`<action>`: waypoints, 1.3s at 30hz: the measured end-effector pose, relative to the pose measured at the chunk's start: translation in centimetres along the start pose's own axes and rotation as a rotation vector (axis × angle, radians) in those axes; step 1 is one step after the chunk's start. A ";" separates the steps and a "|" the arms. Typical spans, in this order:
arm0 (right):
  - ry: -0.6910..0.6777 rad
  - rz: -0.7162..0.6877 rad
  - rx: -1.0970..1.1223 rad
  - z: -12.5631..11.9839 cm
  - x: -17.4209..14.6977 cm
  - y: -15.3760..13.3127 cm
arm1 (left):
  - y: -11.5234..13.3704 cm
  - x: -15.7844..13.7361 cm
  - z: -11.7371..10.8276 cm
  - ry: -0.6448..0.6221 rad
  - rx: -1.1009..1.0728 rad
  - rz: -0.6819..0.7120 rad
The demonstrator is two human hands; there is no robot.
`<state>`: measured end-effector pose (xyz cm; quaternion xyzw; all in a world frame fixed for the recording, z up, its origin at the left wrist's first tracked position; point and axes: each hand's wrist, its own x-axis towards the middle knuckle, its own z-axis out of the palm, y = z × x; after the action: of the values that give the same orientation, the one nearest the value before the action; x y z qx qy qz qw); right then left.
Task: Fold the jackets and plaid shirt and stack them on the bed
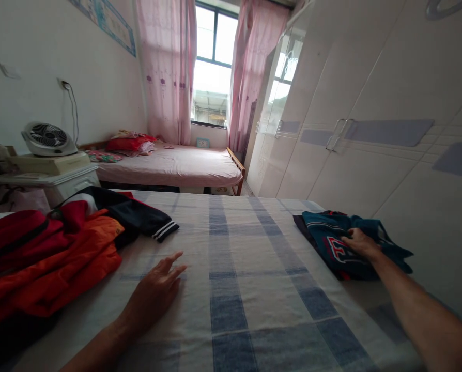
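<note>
Bedsheet (246,268) centre open; clothes pile (48,258) blocks left.

Under the fingers of our right hand (360,243) lies a folded dark teal fabric garment (347,243) with red and white lettering on its upper face. It rests flat, a compact bundle. The lettering shows just to the near left of our fingertips, partly covered by them. A dark navy layer pokes out beyond the fingertips on the far left side. A teal flap trails away behind the wrist, toward the right, ending in a point. The bundle's folds are loose rather than crisp, and a thin strip of red shows at its near edge, below the palm.
</note>
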<state>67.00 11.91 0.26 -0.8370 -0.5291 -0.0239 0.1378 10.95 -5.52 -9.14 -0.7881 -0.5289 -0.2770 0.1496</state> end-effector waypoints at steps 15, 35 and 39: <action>0.430 -0.804 0.859 -15.7 -11.6 -20.8 | -0.2 0.2 -0.4 0.068 -0.091 -0.018; -0.252 -0.739 0.967 -3.9 -16.2 -18.5 | 5.2 12.8 -2.8 -0.283 -0.014 -0.014; -0.260 -0.736 0.978 -3.9 -15.9 -17.6 | 5.5 14.5 -1.4 -0.261 -0.070 -0.099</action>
<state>44.70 4.01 4.64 -0.4361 -0.7448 0.2771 0.4223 19.78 2.47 0.93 -0.7952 -0.5721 -0.1973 0.0381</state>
